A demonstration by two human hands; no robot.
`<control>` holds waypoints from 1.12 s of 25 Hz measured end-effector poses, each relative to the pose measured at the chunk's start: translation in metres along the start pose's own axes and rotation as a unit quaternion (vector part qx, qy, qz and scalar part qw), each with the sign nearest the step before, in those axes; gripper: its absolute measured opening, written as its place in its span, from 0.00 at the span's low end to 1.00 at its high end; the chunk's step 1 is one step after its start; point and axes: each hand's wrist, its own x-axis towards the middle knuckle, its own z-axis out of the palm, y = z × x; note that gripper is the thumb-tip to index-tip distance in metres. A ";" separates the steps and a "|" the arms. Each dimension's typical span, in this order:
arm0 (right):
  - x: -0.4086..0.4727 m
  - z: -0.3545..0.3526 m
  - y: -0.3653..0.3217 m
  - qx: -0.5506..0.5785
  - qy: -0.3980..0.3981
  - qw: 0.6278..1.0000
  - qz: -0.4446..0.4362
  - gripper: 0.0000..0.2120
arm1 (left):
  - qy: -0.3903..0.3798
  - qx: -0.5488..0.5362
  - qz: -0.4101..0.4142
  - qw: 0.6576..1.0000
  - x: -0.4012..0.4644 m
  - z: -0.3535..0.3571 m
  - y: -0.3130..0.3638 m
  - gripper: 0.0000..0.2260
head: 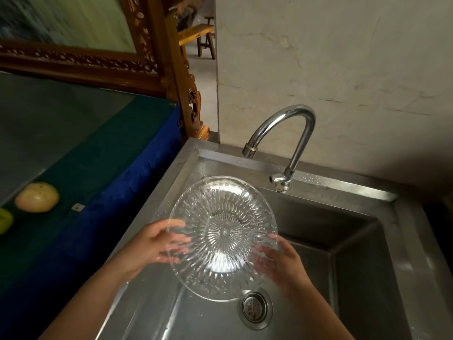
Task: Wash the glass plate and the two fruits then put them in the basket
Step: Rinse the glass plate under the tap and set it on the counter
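Steel sink [367, 192]; both hands [147, 246] seemingly gripping plate [223, 231]

**Bare arms, nothing worn**

Two arms come up from the bottom edge, both uncovered as far as they show. No sleeve reaches either forearm. The left hand [157, 244] is slim, with fingers that look wet and slightly blurred. The right hand [279, 263] is the same, and its fingertips are partly seen through glass. The wrists are narrow and the forearms slender and smooth.
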 end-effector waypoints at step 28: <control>-0.138 -0.026 -0.116 -0.152 0.009 0.923 -0.355 0.14 | 0.005 0.033 0.192 0.981 -0.061 0.042 0.073 0.14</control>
